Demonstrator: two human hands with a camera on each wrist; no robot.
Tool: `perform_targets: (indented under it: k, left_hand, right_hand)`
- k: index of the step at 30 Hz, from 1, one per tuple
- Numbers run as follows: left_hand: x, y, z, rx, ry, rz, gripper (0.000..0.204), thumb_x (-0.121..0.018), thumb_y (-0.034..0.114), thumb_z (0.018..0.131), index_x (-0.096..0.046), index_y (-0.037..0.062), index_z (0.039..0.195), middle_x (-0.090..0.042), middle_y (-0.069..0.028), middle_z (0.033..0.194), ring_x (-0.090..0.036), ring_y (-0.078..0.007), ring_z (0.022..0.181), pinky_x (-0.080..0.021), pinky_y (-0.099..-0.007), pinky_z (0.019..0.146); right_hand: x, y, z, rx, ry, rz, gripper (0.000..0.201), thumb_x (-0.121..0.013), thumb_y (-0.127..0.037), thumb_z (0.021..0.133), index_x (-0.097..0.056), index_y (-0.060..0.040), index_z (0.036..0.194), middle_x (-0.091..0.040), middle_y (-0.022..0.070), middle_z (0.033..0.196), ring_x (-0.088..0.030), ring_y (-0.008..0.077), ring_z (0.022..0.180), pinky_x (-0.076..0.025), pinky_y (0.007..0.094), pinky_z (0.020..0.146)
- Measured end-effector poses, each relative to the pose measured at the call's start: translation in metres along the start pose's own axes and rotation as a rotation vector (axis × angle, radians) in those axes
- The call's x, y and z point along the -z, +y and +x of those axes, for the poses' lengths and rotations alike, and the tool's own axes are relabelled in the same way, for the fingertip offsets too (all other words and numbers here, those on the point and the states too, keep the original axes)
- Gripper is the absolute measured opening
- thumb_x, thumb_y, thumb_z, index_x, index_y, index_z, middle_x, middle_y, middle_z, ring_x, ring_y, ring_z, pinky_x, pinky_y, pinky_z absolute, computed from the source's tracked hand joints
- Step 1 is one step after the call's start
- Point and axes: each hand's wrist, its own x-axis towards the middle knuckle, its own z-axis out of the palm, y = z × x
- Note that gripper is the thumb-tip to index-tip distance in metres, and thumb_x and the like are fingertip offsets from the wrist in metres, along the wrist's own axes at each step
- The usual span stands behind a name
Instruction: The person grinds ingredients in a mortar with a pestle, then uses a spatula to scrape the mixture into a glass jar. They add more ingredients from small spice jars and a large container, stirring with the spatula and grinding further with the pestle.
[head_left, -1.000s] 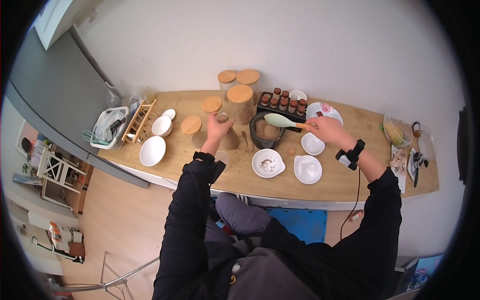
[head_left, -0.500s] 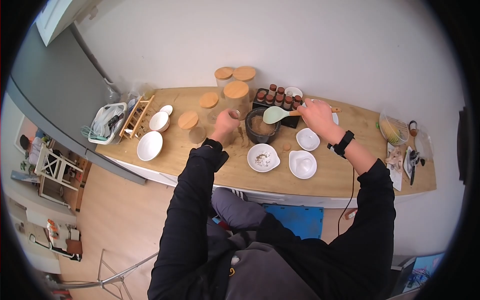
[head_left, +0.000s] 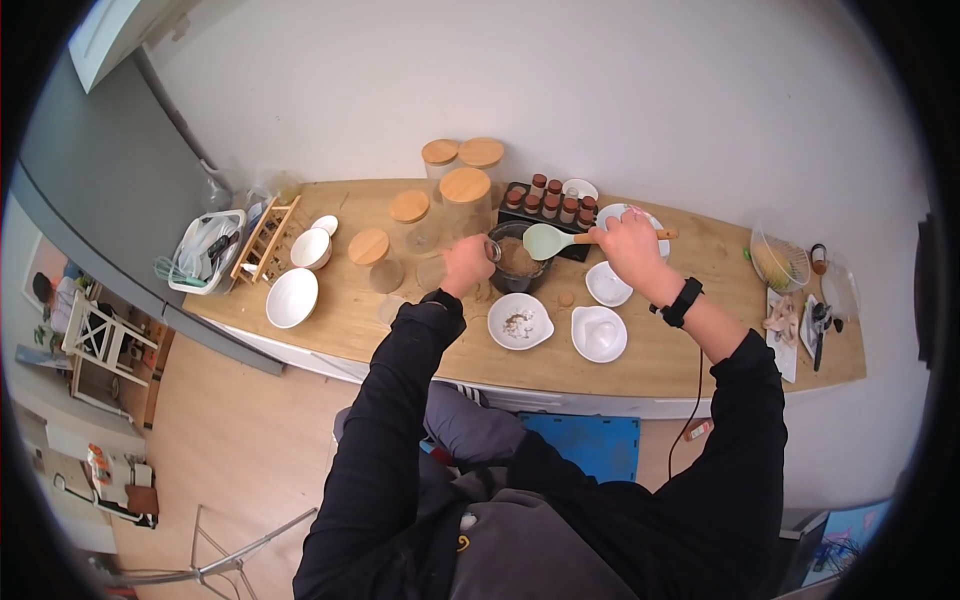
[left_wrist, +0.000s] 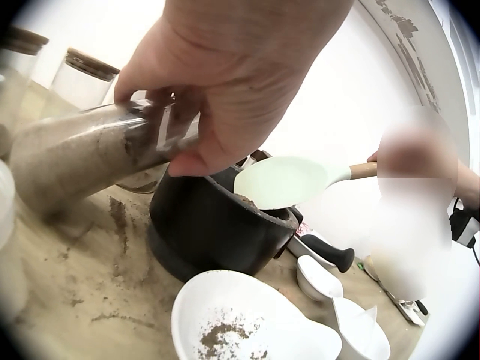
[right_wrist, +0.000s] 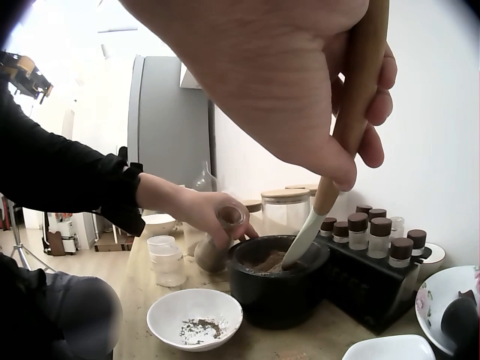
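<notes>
My left hand [head_left: 468, 265] grips a glass bottle [left_wrist: 90, 154] near its neck; the bottle holds greyish-brown powder. It leans over, its open mouth [right_wrist: 232, 215] beside the rim of a black pot [left_wrist: 206, 232]. Brown powder [head_left: 520, 262] fills part of that pot. With its fingers curled round the wooden handle, my right hand [head_left: 632, 252] holds a spoon [head_left: 548, 241] with a pale green head. The spoon's head [right_wrist: 301, 240] is at the pot's opening, dipping toward the powder. Just in front stands a white spouted bowl [left_wrist: 247, 319] with dark bits in it.
Behind the pot is a black rack [right_wrist: 367, 281] of brown-capped spice jars. Wooden-lidded canisters [head_left: 466, 195] stand left of it, with clear plastic cups [right_wrist: 169, 262] near the left hand. Small white dishes [head_left: 600, 333] sit at the right. Spilled powder [left_wrist: 116, 225] marks the wooden counter.
My left hand has moved right to the pot, and the bottle has gone from upright to tilted toward it. The spoon stays over the pot; my right hand's grip on its handle has shifted.
</notes>
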Motion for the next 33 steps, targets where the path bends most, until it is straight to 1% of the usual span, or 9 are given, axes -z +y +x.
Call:
perform_targets:
  k: [6, 15, 18, 21, 24, 25, 27, 30, 33]
  left_hand:
    - [-0.003, 0.002, -0.001, 0.010, 0.001, 0.018, 0.017, -0.061, 0.006, 0.066, -0.059, 0.0166, 0.079, -0.066, -0.0048, 0.085, -0.062, -0.0266, 0.090, -0.038, -0.0448, 0.085]
    - [-0.011, -0.003, -0.003, -0.009, 0.037, 0.054, 0.019, -0.063, 0.005, 0.064, -0.059, 0.0162, 0.080, -0.066, -0.0071, 0.084, -0.062, -0.0291, 0.091, -0.038, -0.0430, 0.085]
    - [-0.016, -0.007, 0.000, -0.033, 0.085, 0.051, 0.014, -0.060, 0.007, 0.068, -0.061, 0.0144, 0.080, -0.066, -0.0092, 0.083, -0.062, -0.0304, 0.088, -0.038, -0.0441, 0.082]
    - [-0.019, -0.007, -0.001, -0.048, 0.078, 0.051, 0.012, -0.059, 0.009, 0.071, -0.062, 0.0134, 0.081, -0.066, -0.0104, 0.083, -0.062, -0.0311, 0.087, -0.037, -0.0449, 0.081]
    - [-0.018, -0.005, 0.001, -0.019, 0.088, 0.068, 0.017, -0.062, 0.007, 0.066, -0.060, 0.0159, 0.079, -0.066, -0.0076, 0.082, -0.062, -0.0294, 0.089, -0.038, -0.0423, 0.081]
    - [-0.020, -0.005, 0.002, -0.004, 0.099, 0.075, 0.020, -0.063, 0.005, 0.063, -0.059, 0.0172, 0.078, -0.066, -0.0062, 0.082, -0.062, -0.0285, 0.089, -0.038, -0.0410, 0.081]
    - [-0.019, -0.005, 0.002, -0.019, 0.075, 0.087, 0.014, -0.061, 0.008, 0.069, -0.062, 0.0146, 0.081, -0.066, -0.0087, 0.083, -0.062, -0.0291, 0.089, -0.038, -0.0429, 0.081]
    - [-0.017, -0.003, 0.001, -0.021, 0.074, 0.094, 0.012, -0.059, 0.010, 0.071, -0.063, 0.0132, 0.082, -0.066, -0.0101, 0.084, -0.062, -0.0295, 0.089, -0.037, -0.0439, 0.081]
    - [-0.020, -0.005, 0.003, -0.001, 0.082, 0.092, 0.012, -0.060, 0.010, 0.071, -0.063, 0.0131, 0.082, -0.066, -0.0100, 0.084, -0.062, -0.0298, 0.089, -0.037, -0.0438, 0.081]
  right_hand:
    - [-0.014, -0.012, -0.001, -0.065, -0.047, 0.162, 0.012, -0.064, -0.012, 0.069, -0.067, -0.0147, 0.080, -0.058, 0.0051, 0.067, -0.060, 0.0226, 0.065, -0.045, 0.0358, 0.054]
    - [-0.012, -0.019, -0.011, -0.264, -0.426, 0.626, 0.027, -0.065, -0.013, 0.075, -0.068, -0.0120, 0.102, -0.066, 0.0174, 0.087, -0.066, 0.0297, 0.082, -0.052, 0.0413, 0.067]
    - [-0.028, -0.009, -0.018, -0.206, -0.527, 0.745, 0.038, -0.064, -0.016, 0.079, -0.060, -0.0079, 0.117, -0.067, 0.0178, 0.089, -0.067, 0.0252, 0.077, -0.054, 0.0375, 0.065]
    - [0.005, 0.004, -0.006, -0.447, -0.944, 1.160, 0.049, -0.063, -0.019, 0.084, -0.048, -0.0027, 0.127, -0.066, 0.0138, 0.086, -0.066, 0.0173, 0.069, -0.054, 0.0309, 0.058]
    - [-0.003, 0.013, -0.009, -0.530, -1.060, 1.454, 0.056, -0.063, -0.024, 0.088, -0.039, -0.0011, 0.133, -0.064, 0.0095, 0.084, -0.061, 0.0110, 0.059, -0.050, 0.0239, 0.049]
    - [-0.005, 0.013, -0.011, -0.590, -1.075, 1.578, 0.055, -0.061, -0.025, 0.089, -0.039, -0.0022, 0.133, -0.063, 0.0088, 0.083, -0.060, 0.0112, 0.057, -0.049, 0.0234, 0.048]
    - [-0.009, 0.009, -0.017, -0.710, -1.094, 1.825, 0.053, -0.059, -0.025, 0.091, -0.038, -0.0043, 0.135, -0.063, 0.0075, 0.083, -0.057, 0.0115, 0.052, -0.047, 0.0224, 0.044]
    - [-0.009, -0.002, -0.025, -0.776, -0.984, 2.058, 0.049, -0.054, -0.026, 0.094, -0.038, -0.0063, 0.136, -0.062, 0.0064, 0.083, -0.055, 0.0111, 0.052, -0.046, 0.0223, 0.045]
    - [-0.007, -0.022, -0.034, -0.839, -0.683, 2.440, 0.043, -0.051, -0.021, 0.094, -0.041, -0.0094, 0.134, -0.063, 0.0079, 0.090, -0.060, 0.0119, 0.065, -0.049, 0.0248, 0.053]
